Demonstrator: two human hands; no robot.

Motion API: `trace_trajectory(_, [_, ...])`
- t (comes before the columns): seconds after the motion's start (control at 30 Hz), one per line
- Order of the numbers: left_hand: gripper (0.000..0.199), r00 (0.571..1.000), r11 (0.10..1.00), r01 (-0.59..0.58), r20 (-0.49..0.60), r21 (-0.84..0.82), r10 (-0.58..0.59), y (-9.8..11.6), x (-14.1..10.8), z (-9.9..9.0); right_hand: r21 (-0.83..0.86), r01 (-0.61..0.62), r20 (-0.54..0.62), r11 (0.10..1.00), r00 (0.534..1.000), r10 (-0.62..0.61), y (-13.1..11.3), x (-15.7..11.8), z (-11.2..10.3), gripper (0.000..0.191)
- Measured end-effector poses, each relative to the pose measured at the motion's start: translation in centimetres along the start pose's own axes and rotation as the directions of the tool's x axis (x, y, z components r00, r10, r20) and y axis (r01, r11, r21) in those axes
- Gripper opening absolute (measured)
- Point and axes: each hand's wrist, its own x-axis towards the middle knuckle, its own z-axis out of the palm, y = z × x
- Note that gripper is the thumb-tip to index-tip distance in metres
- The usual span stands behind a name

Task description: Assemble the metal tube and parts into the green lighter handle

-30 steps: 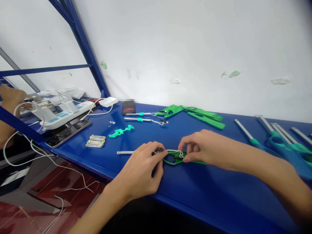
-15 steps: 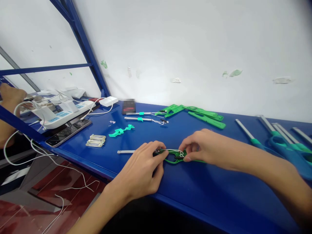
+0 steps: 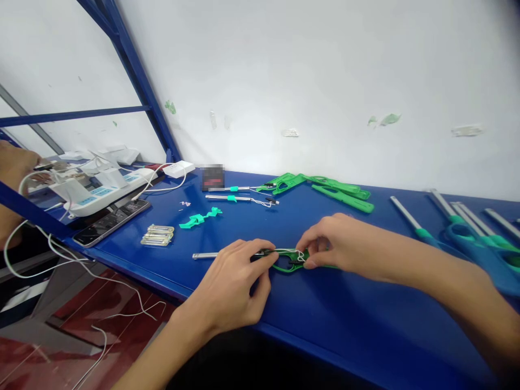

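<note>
Holding green casing (image 3: 288, 271), left hand (image 3: 235, 281); white wire (image 3: 301, 256), right hand (image 3: 337, 246).

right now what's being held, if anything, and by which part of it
The left hand holds the green handle shell by its end nearest the metal tube; the right hand has fingertips at the white wire, whether pinching it is unclear.

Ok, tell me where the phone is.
In the head view, the phone lies at the left end of the blue table, just in front of the white power strip and left of the small clear pieces.
</note>
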Motion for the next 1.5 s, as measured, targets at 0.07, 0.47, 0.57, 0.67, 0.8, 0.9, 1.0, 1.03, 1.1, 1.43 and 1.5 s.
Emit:
trace_trajectory(0.07, [0.019,1.000,1.000,0.008,0.002,0.003,-0.008,-0.07,-0.02,0.07,-0.003,-0.001,-0.001,1.000,1.000,0.001,0.09,-0.02,0.04,0.026])
trace_trajectory(0.47, [0.018,0.993,0.996,0.090,0.070,0.025,-0.092,0.23,0.51,-0.11,-0.018,-0.014,-0.009,1.000,1.000,0.013,0.03,0.26,0.25,0.026])
trace_trajectory(0.57, [0.021,0.990,0.994,0.104,0.093,0.033,-0.106,0.35,0.62,-0.19,-0.021,-0.019,-0.014,1.000,1.000,0.019,-0.08,0.24,0.24,0.026])
trace_trajectory(0.67, [0.023,0.987,0.994,0.104,0.115,0.045,-0.108,0.38,0.58,-0.28,-0.021,-0.024,-0.012,0.999,1.000,0.023,-0.19,0.18,0.20,0.025])
trace_trajectory(0.8, [0.030,0.986,0.994,0.097,0.133,0.052,-0.103,0.41,0.60,-0.39,-0.021,-0.021,-0.008,1.000,1.000,0.021,-0.24,0.17,0.10,0.025])
trace_trajectory(0.9, [0.039,0.985,0.995,0.087,0.144,0.054,-0.094,0.52,0.70,-0.50,-0.023,-0.020,-0.009,1.000,1.000,0.019,-0.18,0.19,0.05,0.025])
trace_trajectory(1.0, [0.043,0.984,0.995,0.082,0.156,0.055,-0.090,0.68,0.76,-0.60,-0.024,-0.013,-0.004,1.000,1.000,0.013,-0.14,0.16,0.05,0.026])
trace_trajectory(1.03, [0.044,0.983,0.995,0.084,0.159,0.055,-0.091,0.72,0.76,-0.63,-0.025,-0.013,-0.001,1.000,1.000,0.013,-0.15,0.14,0.05,0.026])
trace_trajectory(1.1, [0.045,0.983,0.995,0.088,0.159,0.054,-0.095,0.77,0.74,-0.65,-0.026,-0.018,0.005,1.000,1.000,0.018,-0.23,0.13,0.06,0.026])
trace_trajectory(1.43, [0.045,0.990,0.998,0.064,0.127,0.031,-0.067,0.60,0.82,-0.61,-0.005,0.005,-0.006,1.000,1.000,-0.005,-0.15,-0.16,-0.09,0.027])
trace_trajectory(1.5, [0.043,0.991,0.998,0.066,0.117,0.020,-0.068,0.65,0.90,-0.65,0.017,0.042,-0.032,0.999,0.999,-0.041,0.08,-0.41,-0.06,0.029])
